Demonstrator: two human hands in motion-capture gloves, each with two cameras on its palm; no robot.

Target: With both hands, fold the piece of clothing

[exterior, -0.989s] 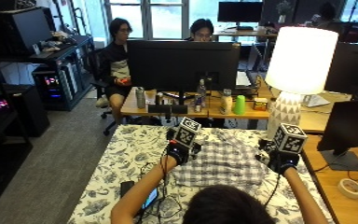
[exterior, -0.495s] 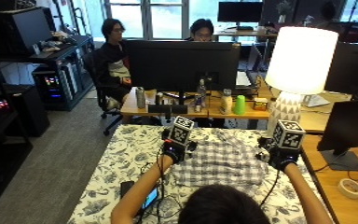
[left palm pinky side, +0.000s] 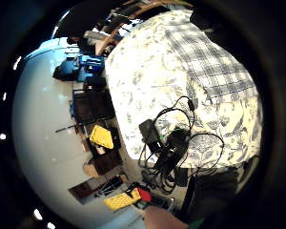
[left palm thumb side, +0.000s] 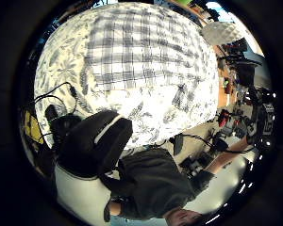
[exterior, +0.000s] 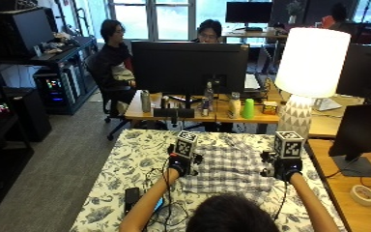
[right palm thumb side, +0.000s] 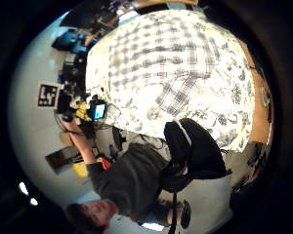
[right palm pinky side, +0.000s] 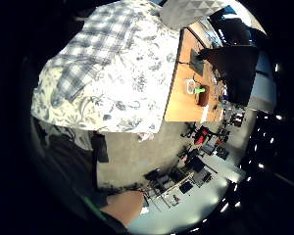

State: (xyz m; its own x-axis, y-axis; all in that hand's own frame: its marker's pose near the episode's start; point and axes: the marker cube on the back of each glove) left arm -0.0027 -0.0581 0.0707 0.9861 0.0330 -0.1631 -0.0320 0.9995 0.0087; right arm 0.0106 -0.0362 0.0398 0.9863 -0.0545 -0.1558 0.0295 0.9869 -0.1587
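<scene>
In the outside view, the plaid shirt [exterior: 227, 165] is lying flat on the floral tablecloth [exterior: 118, 181], with the left hand [exterior: 179, 166] and right hand [exterior: 283, 169] hovering at its side edges; whether either is gripping, I cannot tell. In the left thumb-side palm view, the shirt is spreading wide below. Uneven lifting could be skewing the fold.

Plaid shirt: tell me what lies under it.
The plaid shirt lies spread on a floral tablecloth, which shows all around it. Whatever sits directly beneath the shirt is covered. The left hand and right hand are at its sides.
</scene>
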